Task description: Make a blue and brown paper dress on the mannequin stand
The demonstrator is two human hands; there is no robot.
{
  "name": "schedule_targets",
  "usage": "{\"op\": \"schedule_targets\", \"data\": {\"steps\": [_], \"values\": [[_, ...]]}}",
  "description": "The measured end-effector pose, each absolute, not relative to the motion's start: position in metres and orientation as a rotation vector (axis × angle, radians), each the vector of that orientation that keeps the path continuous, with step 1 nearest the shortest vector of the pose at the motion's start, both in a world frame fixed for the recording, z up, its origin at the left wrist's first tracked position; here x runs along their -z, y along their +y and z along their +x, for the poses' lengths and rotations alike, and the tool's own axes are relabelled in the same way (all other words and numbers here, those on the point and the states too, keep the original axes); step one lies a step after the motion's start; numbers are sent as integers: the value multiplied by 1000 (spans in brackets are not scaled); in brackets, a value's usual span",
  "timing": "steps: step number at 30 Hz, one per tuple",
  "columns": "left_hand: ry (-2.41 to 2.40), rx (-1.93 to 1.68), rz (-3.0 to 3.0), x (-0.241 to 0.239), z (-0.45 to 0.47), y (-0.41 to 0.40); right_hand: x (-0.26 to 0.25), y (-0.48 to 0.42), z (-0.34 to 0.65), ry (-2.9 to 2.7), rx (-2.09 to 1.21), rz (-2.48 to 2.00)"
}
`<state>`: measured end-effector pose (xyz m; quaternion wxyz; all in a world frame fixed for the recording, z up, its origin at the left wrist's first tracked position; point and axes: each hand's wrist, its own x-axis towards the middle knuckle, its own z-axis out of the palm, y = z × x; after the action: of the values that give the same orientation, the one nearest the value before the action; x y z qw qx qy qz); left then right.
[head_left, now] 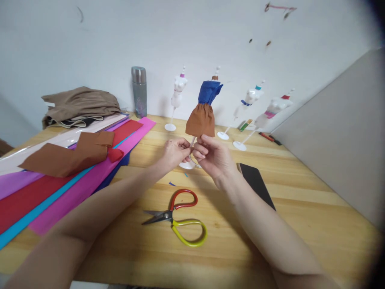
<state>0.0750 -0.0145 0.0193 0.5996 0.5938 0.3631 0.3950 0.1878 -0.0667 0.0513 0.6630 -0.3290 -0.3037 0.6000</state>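
A small white dress-form mannequin [218, 71] stands in the middle, tilted in view, wearing a blue crepe-paper top [208, 92] and a gathered brown paper skirt [201, 120]. My left hand [177, 153] is closed at the thin stand pole below the skirt. My right hand [215, 157] pinches the skirt's lower hem between thumb and fingers, palm turned inward. Behind the hands, the white round base [186, 165] is partly hidden. Scissors [167, 216] with one red and one yellow handle lie partly open on the table in front of me.
Folded coloured paper sheets [81, 188], a brown paper piece [64, 158] and brown cloth [81, 104] lie at left. A thermos [139, 92] stands by the wall. More mannequins [179, 86] line the back. A black phone [255, 184] lies right, on the wooden table [300, 224].
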Motion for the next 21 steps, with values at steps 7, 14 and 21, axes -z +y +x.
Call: {"op": "schedule_targets", "data": {"steps": [7,14,21], "values": [[793,-941,1377,-15,70,-3,-49,-66,188,-682,-1346,-801],[788,-970,1425,-13,55,17,-46,-63,196,-682,-1353,-923],[942,-1096,1424,14,43,46,-32,-50,208,-694,-1248,-1009]]}}
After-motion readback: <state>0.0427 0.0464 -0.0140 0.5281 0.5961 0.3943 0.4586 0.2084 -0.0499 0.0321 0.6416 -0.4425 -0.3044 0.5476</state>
